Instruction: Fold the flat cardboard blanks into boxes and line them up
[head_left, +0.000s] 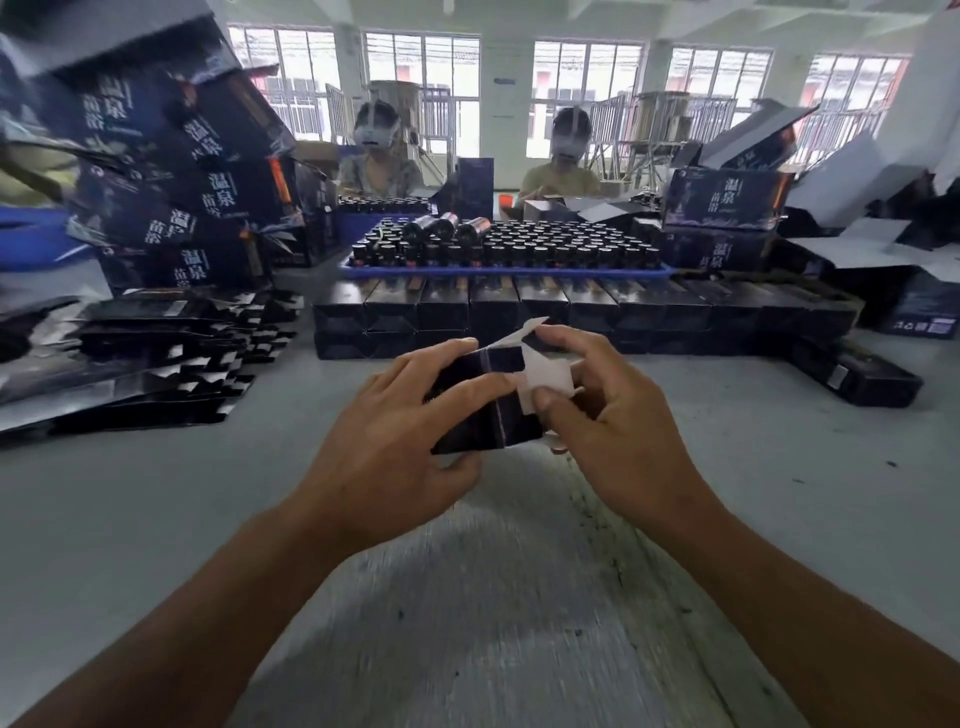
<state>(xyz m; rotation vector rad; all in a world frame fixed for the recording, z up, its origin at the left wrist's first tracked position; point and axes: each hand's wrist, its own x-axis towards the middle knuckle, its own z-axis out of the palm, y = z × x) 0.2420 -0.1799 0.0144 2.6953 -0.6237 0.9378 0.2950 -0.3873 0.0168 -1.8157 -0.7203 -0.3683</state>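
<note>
A small dark cardboard box (488, 405), partly formed, is held above the grey table (156, 519) in the middle of the view. My left hand (395, 441) grips its dark body from the left, thumb below and fingers over the top. My right hand (613, 421) pinches the white end flaps (543, 371) at its right end. Behind the hands, folded dark boxes (519, 312) stand in a two-tier row across the table. Flat dark blanks (145, 353) lie stacked at the left.
A blue tray (498, 269) with several dark bottles sits behind the row. Printed cartons (171, 171) are piled at the left and right (727, 202). One folded box (857, 376) lies apart at the right. Two people sit across the table.
</note>
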